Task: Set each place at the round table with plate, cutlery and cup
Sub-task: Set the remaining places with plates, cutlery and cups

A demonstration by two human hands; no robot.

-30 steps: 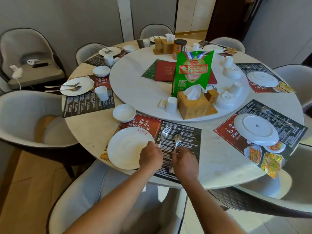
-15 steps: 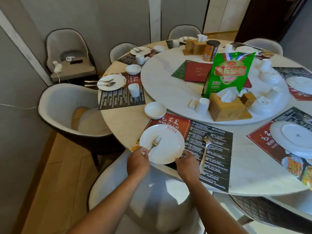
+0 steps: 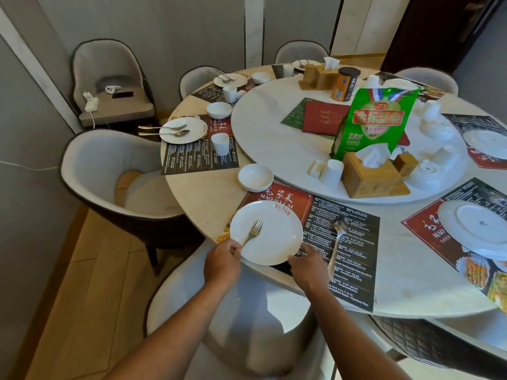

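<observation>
A white plate (image 3: 270,237) lies on the near placemat (image 3: 340,242) at the table's front edge. My left hand (image 3: 222,263) pinches the handle of a fork (image 3: 253,233) whose tines rest on the plate. My right hand (image 3: 307,263) holds the plate's near right rim. A spoon (image 3: 336,242) lies on the mat just right of that hand. A small white bowl (image 3: 255,177) sits beyond the plate. A white cup (image 3: 333,171) stands upside down on the turntable (image 3: 269,144).
A place at the left has a plate with fork and spoon (image 3: 182,130), a cup (image 3: 220,144) and a bowl (image 3: 219,109). A green bag (image 3: 375,122), tissue box (image 3: 369,174) and several cups stand on the turntable. Another plate (image 3: 474,224) lies at the right. Grey chairs ring the table.
My left hand carried the fork from the mat onto the plate. The spoon was let go on the mat, and my right hand moved to the plate's rim. The view swung left.
</observation>
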